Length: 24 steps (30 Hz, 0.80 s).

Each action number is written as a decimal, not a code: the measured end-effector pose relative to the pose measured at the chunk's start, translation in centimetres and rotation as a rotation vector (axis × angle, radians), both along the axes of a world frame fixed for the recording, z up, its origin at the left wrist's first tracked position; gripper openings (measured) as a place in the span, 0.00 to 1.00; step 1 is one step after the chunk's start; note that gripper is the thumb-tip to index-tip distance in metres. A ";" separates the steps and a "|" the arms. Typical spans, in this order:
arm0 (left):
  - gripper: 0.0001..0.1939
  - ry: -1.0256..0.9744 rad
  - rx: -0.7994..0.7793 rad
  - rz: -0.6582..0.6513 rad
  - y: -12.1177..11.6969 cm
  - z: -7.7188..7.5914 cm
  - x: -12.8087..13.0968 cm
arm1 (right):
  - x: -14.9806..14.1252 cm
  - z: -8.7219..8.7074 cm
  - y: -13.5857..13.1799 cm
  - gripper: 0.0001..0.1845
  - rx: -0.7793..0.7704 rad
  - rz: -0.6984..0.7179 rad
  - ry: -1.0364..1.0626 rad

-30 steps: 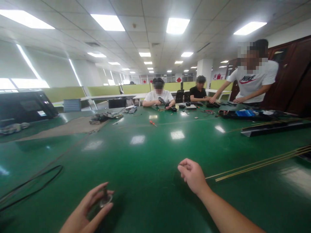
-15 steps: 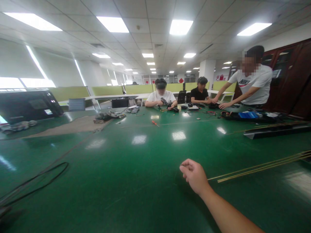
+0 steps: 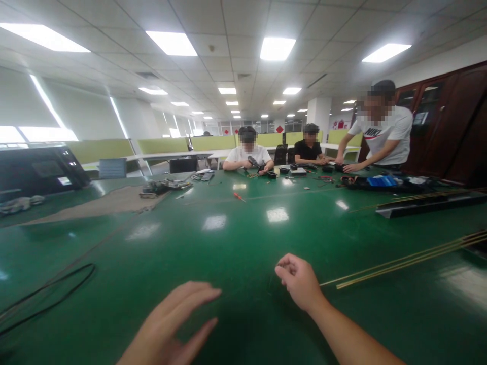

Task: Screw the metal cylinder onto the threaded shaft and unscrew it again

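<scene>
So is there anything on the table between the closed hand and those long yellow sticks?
Nothing visible. The right hand is loosely closed over the green table, and the thin yellow rods end just to its right, with only bare green surface showing between them. The left hand is open on the other side, away from that gap.

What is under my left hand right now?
Only the green table shows around the open left hand; the palm covers the spot beneath, so anything there is hidden.

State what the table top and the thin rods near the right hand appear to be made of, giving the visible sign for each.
Table top: probably a glossy green mat or coating; ceiling lights reflect in it. Thin rods: likely brass or similar metal; yellow-gold, straight, slim, with a slight sheen.
</scene>
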<state>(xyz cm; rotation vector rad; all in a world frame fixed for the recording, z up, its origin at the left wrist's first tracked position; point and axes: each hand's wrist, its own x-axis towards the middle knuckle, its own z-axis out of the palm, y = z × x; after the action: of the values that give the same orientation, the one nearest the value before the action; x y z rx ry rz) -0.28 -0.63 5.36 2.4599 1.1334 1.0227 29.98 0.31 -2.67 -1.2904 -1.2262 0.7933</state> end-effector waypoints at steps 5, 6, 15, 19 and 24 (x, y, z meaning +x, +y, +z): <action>0.30 0.243 0.031 -0.309 5.0 -0.9 11.3 | 0.0 0.2 -0.2 0.08 0.025 0.064 0.014; 0.27 0.256 0.042 -0.340 5.7 -1.2 12.6 | 0.1 0.3 -0.2 0.08 0.032 0.081 0.018; 0.16 0.330 0.153 -0.354 5.3 -2.7 14.2 | -0.4 0.1 -0.2 0.11 0.042 0.084 -0.024; 0.12 0.356 0.160 -0.305 4.8 -1.7 13.0 | -0.8 0.5 -0.5 0.08 0.015 0.156 -0.009; 0.11 0.085 -0.043 0.017 3.6 0.4 3.6 | -0.9 0.6 -0.6 0.11 -0.024 0.224 0.065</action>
<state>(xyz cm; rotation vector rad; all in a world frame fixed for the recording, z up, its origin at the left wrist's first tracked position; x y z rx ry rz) 3.27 2.94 5.79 2.4855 1.1917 0.8970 29.06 -0.27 -2.03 -1.1492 -1.3269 1.0053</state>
